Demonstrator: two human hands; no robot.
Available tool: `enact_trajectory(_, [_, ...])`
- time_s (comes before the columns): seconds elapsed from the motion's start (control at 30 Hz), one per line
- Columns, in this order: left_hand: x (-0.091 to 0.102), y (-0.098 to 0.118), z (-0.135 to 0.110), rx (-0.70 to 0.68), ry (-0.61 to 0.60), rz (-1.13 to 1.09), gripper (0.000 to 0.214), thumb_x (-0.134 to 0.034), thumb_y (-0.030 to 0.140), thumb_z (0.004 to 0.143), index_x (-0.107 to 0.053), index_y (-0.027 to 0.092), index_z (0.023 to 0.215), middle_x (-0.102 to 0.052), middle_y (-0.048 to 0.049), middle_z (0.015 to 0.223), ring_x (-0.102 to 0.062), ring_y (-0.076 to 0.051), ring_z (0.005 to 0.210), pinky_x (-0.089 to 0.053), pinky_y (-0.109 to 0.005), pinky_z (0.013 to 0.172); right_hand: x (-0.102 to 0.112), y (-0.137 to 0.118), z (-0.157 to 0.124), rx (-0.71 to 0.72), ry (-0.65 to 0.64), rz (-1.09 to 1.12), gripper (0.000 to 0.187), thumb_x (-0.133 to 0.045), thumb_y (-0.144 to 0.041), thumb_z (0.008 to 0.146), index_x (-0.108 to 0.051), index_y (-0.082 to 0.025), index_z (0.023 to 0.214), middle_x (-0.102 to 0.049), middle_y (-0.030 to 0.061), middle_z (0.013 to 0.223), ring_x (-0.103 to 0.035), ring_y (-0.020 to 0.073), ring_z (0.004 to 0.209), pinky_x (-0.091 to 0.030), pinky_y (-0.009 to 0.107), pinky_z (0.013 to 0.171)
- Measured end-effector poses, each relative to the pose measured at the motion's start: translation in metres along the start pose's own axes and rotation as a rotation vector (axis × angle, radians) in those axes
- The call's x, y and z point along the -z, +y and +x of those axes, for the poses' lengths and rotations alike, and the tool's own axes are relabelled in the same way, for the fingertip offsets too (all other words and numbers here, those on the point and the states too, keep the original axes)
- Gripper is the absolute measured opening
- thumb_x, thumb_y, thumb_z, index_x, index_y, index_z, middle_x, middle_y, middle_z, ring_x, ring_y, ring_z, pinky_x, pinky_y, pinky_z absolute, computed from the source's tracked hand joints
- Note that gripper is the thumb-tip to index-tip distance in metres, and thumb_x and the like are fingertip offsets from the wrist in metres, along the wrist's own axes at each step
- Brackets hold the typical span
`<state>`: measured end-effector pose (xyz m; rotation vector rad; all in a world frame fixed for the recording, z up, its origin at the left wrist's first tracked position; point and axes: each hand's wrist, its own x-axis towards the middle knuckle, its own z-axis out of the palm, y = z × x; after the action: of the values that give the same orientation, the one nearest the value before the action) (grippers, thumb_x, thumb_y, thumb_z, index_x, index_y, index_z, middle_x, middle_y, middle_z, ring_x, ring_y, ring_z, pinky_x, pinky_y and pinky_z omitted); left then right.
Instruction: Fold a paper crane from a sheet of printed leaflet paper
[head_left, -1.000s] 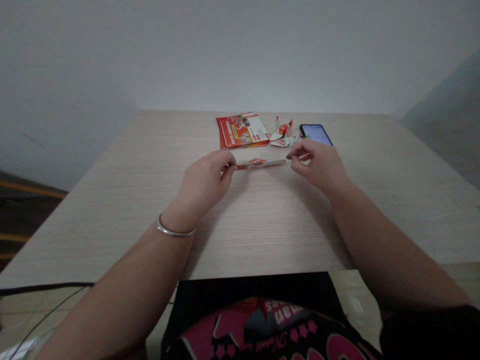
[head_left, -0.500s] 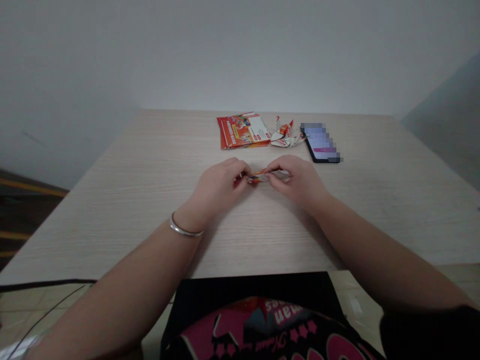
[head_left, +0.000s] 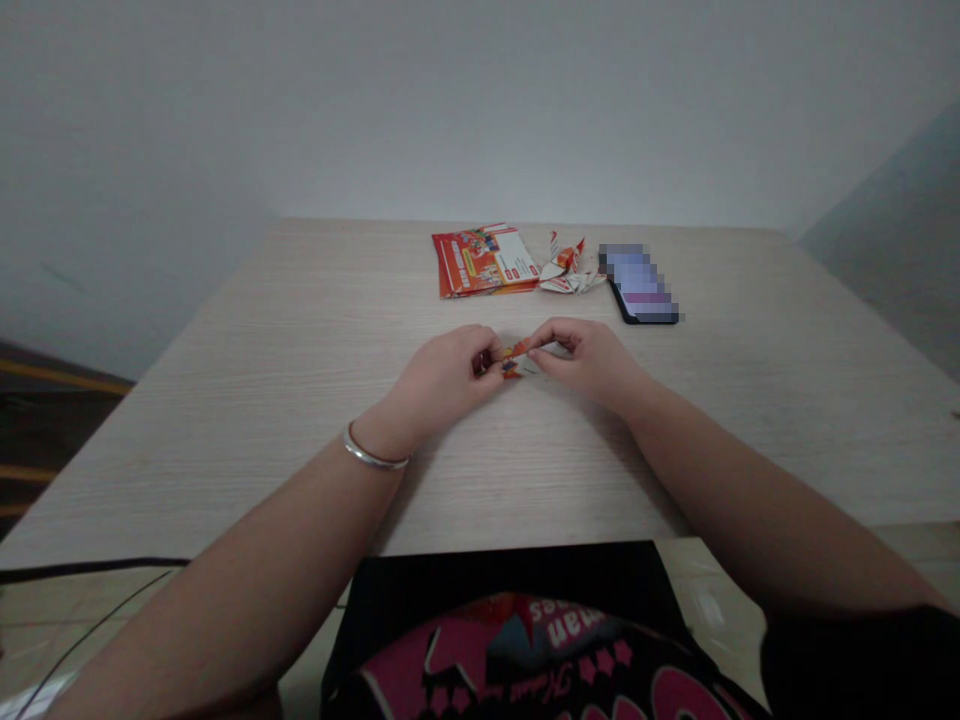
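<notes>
A small folded piece of printed paper (head_left: 513, 366), orange, red and white, is held between my two hands just over the middle of the table. My left hand (head_left: 451, 378) pinches its left end, thumb and fingers closed. From the other side, my right hand (head_left: 589, 360) grips the paper's upper right part between thumb and index finger. Much of the paper is small in view and partly covered by the fingers, so its exact folds cannot be made out. A silver bangle (head_left: 373, 458) circles my left wrist.
Behind my hands lies a stack of red and white printed leaflets (head_left: 480, 262). Beside it sit several folded paper shapes (head_left: 568, 268), touching or close to the stack. A phone (head_left: 641, 285) with a lit screen rests to the right on the pale wooden table (head_left: 262, 400).
Both hands have shifted slightly toward me. The paper between them has tilted, with a flap now showing lower and the right fingers moved a little along it.
</notes>
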<state>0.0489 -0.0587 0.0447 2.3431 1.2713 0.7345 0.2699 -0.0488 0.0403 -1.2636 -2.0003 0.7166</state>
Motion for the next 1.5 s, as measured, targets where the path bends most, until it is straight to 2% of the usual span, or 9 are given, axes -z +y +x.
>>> enact_trajectory(0.2, [0.006, -0.003, 0.001, 0.062, -0.043, 0.025, 0.011, -0.067, 0.020, 0.082, -0.064, 0.019, 0.071, -0.064, 0.0014, 0.069, -0.052, -0.013, 0.062, -0.035, -0.028, 0.061, 0.007, 0.009, 0.002, -0.014, 0.054, 0.008, 0.010, -0.065, -0.028, 0.079, -0.073, -0.021, 0.081, -0.067, -0.0015, 0.071, -0.051, 0.0143, 0.065, -0.037, 0.030, 0.063])
enact_trajectory(0.37, [0.007, -0.006, 0.000, 0.057, -0.061, 0.014, 0.010, -0.065, 0.019, 0.082, -0.064, 0.020, 0.072, -0.065, 0.0008, 0.069, -0.053, -0.014, 0.063, -0.036, -0.027, 0.061, 0.010, 0.015, 0.002, -0.056, 0.076, 0.010, 0.012, -0.065, -0.031, 0.078, -0.072, -0.022, 0.081, -0.064, -0.0020, 0.070, -0.044, 0.0133, 0.061, -0.033, 0.031, 0.062])
enact_trajectory(0.5, [0.008, -0.007, 0.000, 0.082, -0.091, -0.011, 0.009, -0.065, 0.020, 0.081, -0.064, 0.020, 0.072, -0.064, 0.0012, 0.068, -0.053, -0.014, 0.063, -0.035, -0.027, 0.060, 0.012, 0.016, 0.003, -0.059, 0.047, 0.034, 0.013, -0.064, -0.032, 0.077, -0.071, -0.021, 0.081, -0.058, -0.0030, 0.067, -0.039, 0.0127, 0.060, -0.030, 0.032, 0.061])
enact_trajectory(0.6, [0.010, -0.007, 0.001, 0.119, -0.129, -0.007, 0.009, -0.066, 0.021, 0.081, -0.064, 0.019, 0.073, -0.063, 0.0011, 0.069, -0.053, -0.013, 0.064, -0.035, -0.027, 0.060, 0.015, 0.016, 0.004, -0.113, 0.053, 0.025, 0.012, -0.065, -0.030, 0.075, -0.070, -0.021, 0.080, -0.055, -0.0040, 0.065, -0.037, 0.0120, 0.058, -0.028, 0.032, 0.061])
enact_trajectory(0.73, [0.012, -0.008, 0.002, 0.140, -0.145, 0.009, 0.008, -0.065, 0.019, 0.080, -0.062, 0.018, 0.072, -0.063, 0.0008, 0.070, -0.052, -0.013, 0.065, -0.034, -0.027, 0.061, 0.022, 0.015, 0.006, -0.170, 0.112, 0.024, 0.008, -0.066, -0.027, 0.075, -0.069, -0.020, 0.078, -0.053, -0.0045, 0.064, -0.038, 0.0119, 0.059, -0.028, 0.032, 0.061])
enact_trajectory(0.93, [0.015, -0.013, 0.003, 0.144, -0.153, -0.005, 0.006, -0.064, 0.016, 0.078, -0.062, 0.018, 0.073, -0.062, 0.0019, 0.070, -0.053, -0.012, 0.064, -0.037, -0.027, 0.063, 0.032, 0.016, 0.007, -0.193, 0.133, -0.014, 0.007, -0.067, -0.028, 0.076, -0.068, -0.021, 0.076, -0.048, -0.0062, 0.058, -0.039, 0.0125, 0.058, -0.029, 0.032, 0.062])
enact_trajectory(1.17, [0.018, -0.019, 0.003, 0.126, -0.149, 0.014, 0.004, -0.063, 0.017, 0.078, -0.062, 0.019, 0.074, -0.061, 0.0019, 0.070, -0.053, -0.013, 0.066, -0.036, -0.028, 0.063, 0.032, 0.016, 0.006, -0.197, 0.122, -0.017, 0.008, -0.066, -0.029, 0.077, -0.068, -0.021, 0.076, -0.045, -0.0075, 0.054, -0.037, 0.0115, 0.055, -0.028, 0.032, 0.059])
enact_trajectory(1.5, [0.023, -0.017, 0.003, 0.118, -0.175, 0.018, 0.002, -0.060, 0.018, 0.076, -0.061, 0.019, 0.075, -0.061, 0.0023, 0.071, -0.054, -0.013, 0.064, -0.037, -0.028, 0.063, 0.034, 0.017, 0.007, -0.195, 0.126, -0.039, 0.007, -0.066, -0.028, 0.076, -0.066, -0.022, 0.074, -0.049, -0.0058, 0.056, -0.041, 0.0127, 0.057, -0.030, 0.033, 0.060])
